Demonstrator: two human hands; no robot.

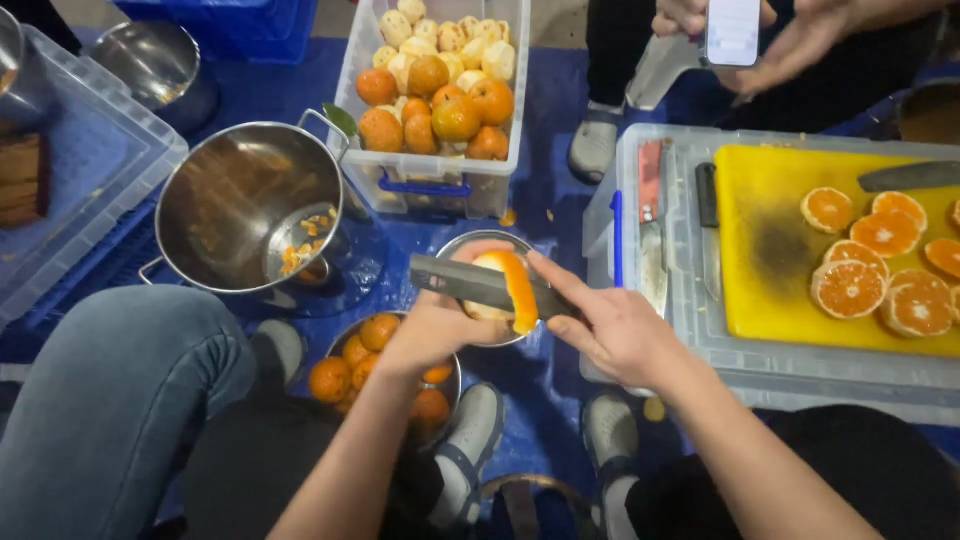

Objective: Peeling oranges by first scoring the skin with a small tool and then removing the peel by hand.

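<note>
My left hand (435,330) cups a partly peeled orange (500,285); a strip of orange rind still covers one side and pale flesh shows beside it. My right hand (610,325) grips a knife (470,280) with its forefinger along the spine. The dark blade lies flat across the fruit, pointing left. Both hands are over a small steel bowl (470,245). Just below my left wrist stands another steel bowl (350,335) of whole oranges.
A large steel pot (230,200) with peel scraps tilts at left. A clear bin (435,175) holds peeled and unpeeled oranges. At right, a yellow cutting board (770,250) carries orange halves, with knives (652,225) beside it. Another person's hands hold a phone (733,30).
</note>
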